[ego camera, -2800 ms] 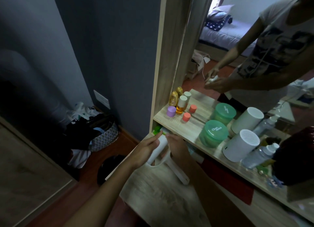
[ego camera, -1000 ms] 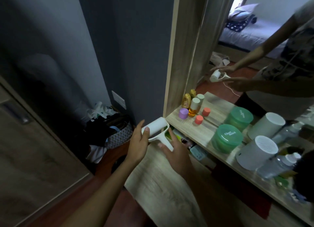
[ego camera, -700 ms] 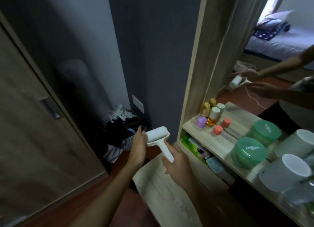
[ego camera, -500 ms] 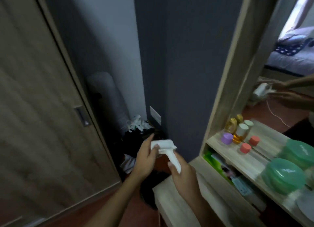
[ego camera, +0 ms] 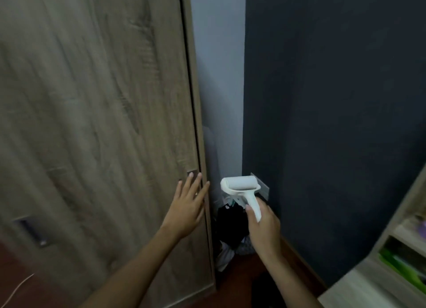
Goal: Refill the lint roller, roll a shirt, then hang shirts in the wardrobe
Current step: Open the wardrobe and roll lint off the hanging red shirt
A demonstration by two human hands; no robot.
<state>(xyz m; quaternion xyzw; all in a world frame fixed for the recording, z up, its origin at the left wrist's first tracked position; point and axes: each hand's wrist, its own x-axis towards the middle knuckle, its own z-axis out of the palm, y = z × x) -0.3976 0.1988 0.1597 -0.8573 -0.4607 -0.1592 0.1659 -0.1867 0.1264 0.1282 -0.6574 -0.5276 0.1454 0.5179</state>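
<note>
You are facing the wardrobe door (ego camera: pixel 92 123), which is filling the frame from 9 to 12 o'clock. Your left hand (ego camera: pixel 186 206) is reaching with fingers straight and spread, fingertips at the recessed pull (ego camera: pixel 191 173) by the door's right edge. Hook the pull firmly and judge the door's travel before applying force. Your right hand (ego camera: pixel 262 227) is gripping the handle of the lint roller (ego camera: pixel 242 188) at 6 o'clock, roller head up; keep it off the door. Compared with 0.5 s ago, your left hand is no longer touching the roller, and the shelf unit (ego camera: pixel 391 250) is sliding to 4 o'clock.
</note>
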